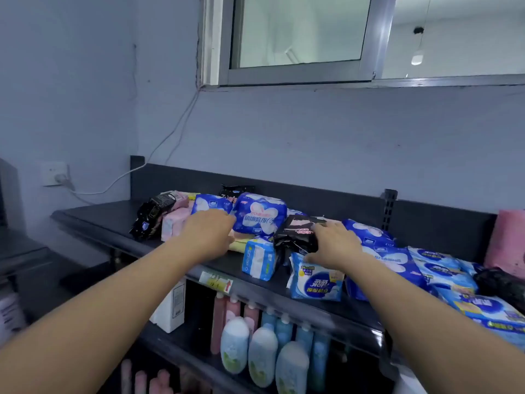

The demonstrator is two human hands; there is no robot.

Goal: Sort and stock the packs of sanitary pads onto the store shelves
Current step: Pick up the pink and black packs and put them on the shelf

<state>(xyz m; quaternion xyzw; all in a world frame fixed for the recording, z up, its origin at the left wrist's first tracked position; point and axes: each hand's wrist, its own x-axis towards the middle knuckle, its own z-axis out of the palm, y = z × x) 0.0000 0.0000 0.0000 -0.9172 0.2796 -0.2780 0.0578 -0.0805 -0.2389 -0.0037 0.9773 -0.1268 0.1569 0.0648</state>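
Note:
Packs of sanitary pads lie jumbled on the dark top shelf point(93, 220). My left hand point(208, 233) reaches over a pale yellow pack point(237, 245), in front of a dark blue pack point(260, 213); its fingers curl down, and whether they grip anything I cannot tell. My right hand point(333, 243) holds a black pack point(297, 233) by its right end, above a light blue pack point(315, 282). Pink packs point(174, 223) and another black pack point(150, 214) lie at the left. Several blue packs point(443, 268) are heaped at the right.
Below the top shelf stand pink and pale blue bottles point(262, 351) and a white carton point(172, 305). A price tag point(216, 281) hangs on the shelf edge. A wall socket with a white cable point(61, 177) is at the left, a window point(298, 38) above.

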